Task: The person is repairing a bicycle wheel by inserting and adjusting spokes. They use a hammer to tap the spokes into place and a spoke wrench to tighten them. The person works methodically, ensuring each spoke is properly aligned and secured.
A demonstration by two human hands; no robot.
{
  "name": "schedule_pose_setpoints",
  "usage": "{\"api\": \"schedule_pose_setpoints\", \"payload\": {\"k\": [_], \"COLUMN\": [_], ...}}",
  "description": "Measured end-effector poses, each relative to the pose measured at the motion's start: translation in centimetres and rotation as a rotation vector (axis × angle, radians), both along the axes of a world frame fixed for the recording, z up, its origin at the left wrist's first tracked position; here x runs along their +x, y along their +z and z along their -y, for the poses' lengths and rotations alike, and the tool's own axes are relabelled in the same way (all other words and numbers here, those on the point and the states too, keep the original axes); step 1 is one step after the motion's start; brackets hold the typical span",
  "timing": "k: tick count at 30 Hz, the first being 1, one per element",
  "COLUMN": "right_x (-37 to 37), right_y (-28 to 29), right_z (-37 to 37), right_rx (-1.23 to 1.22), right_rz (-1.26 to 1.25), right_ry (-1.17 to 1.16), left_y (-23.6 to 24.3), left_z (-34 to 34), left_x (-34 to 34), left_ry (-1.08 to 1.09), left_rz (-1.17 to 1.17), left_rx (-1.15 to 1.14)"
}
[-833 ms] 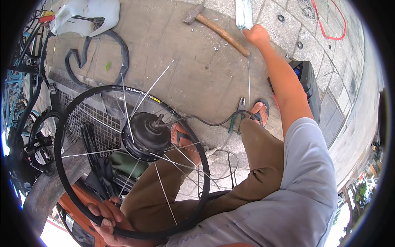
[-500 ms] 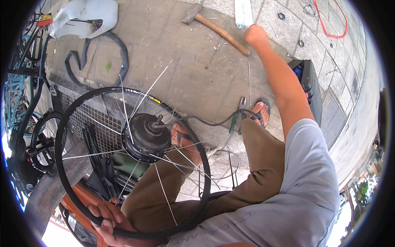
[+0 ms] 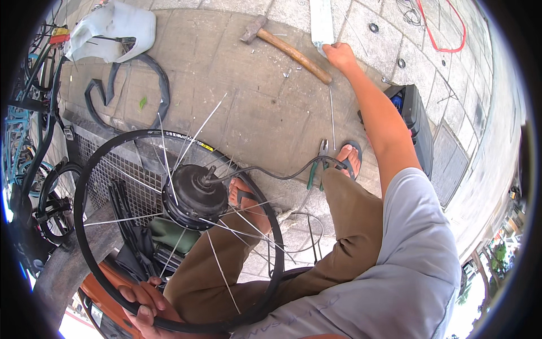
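Observation:
My left hand (image 3: 148,305) is wrapped round the black rim (image 3: 84,234) of a wheel tilted across my legs. Several thin metal spokes (image 3: 217,264) run between the rim and a black hub motor (image 3: 195,198), some with one end loose. From the hub's axle a black cable (image 3: 271,172) reaches over to my right knee. Stretched far forward, my right hand (image 3: 339,55) has its fingers closed on the near end of a long, clear-white plastic packet (image 3: 322,22); the fingertips are partly hidden.
On the paving lie a wooden-handled hammer (image 3: 288,52), green-handled pliers (image 3: 317,164), a loose spoke (image 3: 332,118) and a black inner tube (image 3: 165,93). A cut white jug (image 3: 121,25) stands far left, near bicycles (image 3: 53,198). Right of my arm is a dark toolbox (image 3: 418,127).
My right hand's fingers have gone from a bunched fist to reaching onto the packet's end. The whole view has shifted a little; my left hand still grips the rim.

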State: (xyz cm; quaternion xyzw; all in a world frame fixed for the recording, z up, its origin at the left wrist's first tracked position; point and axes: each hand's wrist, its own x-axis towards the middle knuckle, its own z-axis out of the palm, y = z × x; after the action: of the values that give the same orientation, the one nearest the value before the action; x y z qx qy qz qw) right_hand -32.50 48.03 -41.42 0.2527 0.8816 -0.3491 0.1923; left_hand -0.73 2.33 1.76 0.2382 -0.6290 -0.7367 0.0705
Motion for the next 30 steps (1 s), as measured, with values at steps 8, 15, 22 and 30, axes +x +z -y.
{"api": "schedule_pose_setpoints", "payload": {"k": [8, 15, 22, 30], "right_x": [1.3, 9.9, 22.2, 28.0], "right_y": [0.4, 2.1, 1.1, 0.6], "right_z": [0.2, 0.7, 0.7, -1.9], "right_rx": [0.427, 0.192, 0.066, -0.134], "right_rz": [-0.048, 0.115, 0.424, 0.515], "right_ry": [0.259, 0.265, 0.103, 0.342], "left_y": [0.1, 0.0, -0.7, -0.4], "left_z": [-0.2, 0.4, 1.2, 1.6], "left_x": [-0.2, 0.0, 1.0, 1.0], "left_ry": [0.0, -0.063, -0.043, -0.086], "left_rz": [0.003, 0.031, 0.014, 0.017], "left_rx": [-0.047, -0.1, -0.139, -0.097]}}
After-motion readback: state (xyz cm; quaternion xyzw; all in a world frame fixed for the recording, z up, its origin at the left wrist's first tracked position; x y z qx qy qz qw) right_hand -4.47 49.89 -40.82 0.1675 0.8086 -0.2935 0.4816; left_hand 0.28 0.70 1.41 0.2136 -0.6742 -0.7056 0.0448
